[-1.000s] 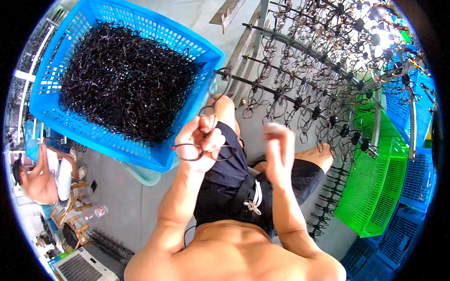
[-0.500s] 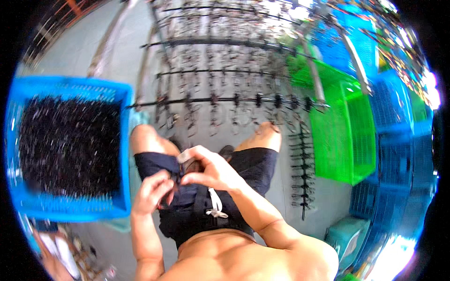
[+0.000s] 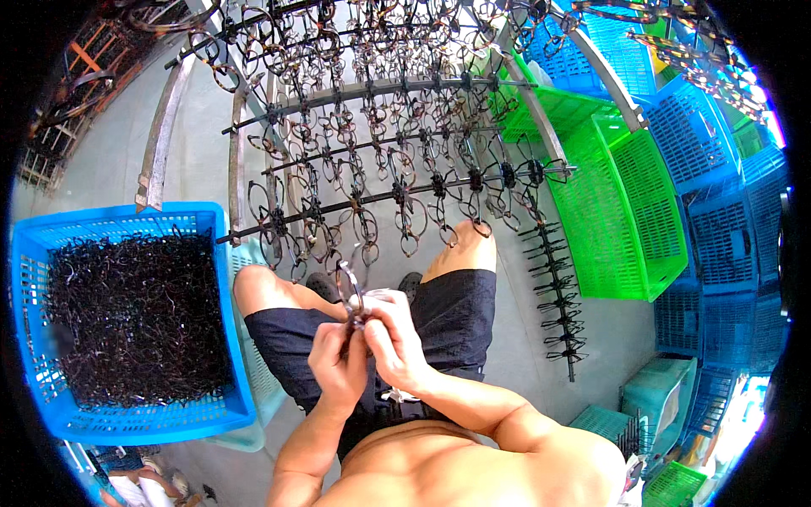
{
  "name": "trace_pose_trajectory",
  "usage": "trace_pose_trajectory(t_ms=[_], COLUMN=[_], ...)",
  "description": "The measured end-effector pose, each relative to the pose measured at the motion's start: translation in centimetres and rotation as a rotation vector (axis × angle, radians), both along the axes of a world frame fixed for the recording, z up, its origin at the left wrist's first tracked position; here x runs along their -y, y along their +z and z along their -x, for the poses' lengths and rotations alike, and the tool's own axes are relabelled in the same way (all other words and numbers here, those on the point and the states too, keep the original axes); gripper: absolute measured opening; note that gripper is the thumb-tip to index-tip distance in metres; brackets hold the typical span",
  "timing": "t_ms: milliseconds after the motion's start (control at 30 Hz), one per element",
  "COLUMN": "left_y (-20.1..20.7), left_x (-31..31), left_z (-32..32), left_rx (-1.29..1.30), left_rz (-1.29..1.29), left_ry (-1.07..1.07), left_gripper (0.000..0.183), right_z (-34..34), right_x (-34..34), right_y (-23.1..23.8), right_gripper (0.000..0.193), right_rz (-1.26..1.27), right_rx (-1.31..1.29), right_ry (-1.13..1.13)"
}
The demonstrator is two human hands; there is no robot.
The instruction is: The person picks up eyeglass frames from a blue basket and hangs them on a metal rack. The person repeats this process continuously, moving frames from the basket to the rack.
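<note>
Above my lap, a dark eyeglass frame stands up from my fingers, its ring-shaped rim on top. My left hand is closed around its lower part, and my right hand pinches it from the other side. The fingers of both hands touch each other and hide the rest of the frame. Just beyond my knees, many similar frames hang from the dark bars of a rack. To the left, a blue basket holds a heap of thin, dark, glossy pieces.
Rack posts reach toward me at the left. On the right are a green crate and stacked blue crates. A bar with frames sits low beside my right knee. Teal crates stand behind it; a person's legs show lower left.
My hands have come together and moved slightly right over my lap. The eyeglass frame now sticks up above the fingers. My view has shifted, so the basket sits lower in it.
</note>
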State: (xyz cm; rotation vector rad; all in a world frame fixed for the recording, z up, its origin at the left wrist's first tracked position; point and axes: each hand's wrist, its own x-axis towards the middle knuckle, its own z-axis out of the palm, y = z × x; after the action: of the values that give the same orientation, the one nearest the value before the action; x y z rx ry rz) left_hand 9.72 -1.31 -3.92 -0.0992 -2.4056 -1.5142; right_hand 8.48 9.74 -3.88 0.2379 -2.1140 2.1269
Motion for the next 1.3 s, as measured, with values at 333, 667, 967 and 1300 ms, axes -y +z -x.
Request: trace_pose_trajectory(t_ms=[333,667,967,1300], left_y=[-1.1,-0.6,-0.8,-0.1], left_x=[-3.2,-0.3,1.4,2.1], left_z=[1.6,1.6,1.3,1.6], left_rx=[0.009,0.278,0.325,0.315], left_rz=[-0.074,-0.507,-0.468,-0.475], left_ry=[-0.016,-0.1,-0.107,-0.11], left_gripper=[0.009,0.019,0.019,0.021], right_z=[1.3,10.9,13.3,13.9], right_x=[-3.5,-12.0,-11.0,-10.8], right_y=[0.1,-2.9,-3.2,-4.4], right_gripper=[0.013,0.023,0.015,0.011], right_rz=[-0.04,0.193,0.083,0.092], right_rx=[0.137,0.169,0.157,0.14], right_ry=[-0.232,-0.521,-0.611,-0.6])
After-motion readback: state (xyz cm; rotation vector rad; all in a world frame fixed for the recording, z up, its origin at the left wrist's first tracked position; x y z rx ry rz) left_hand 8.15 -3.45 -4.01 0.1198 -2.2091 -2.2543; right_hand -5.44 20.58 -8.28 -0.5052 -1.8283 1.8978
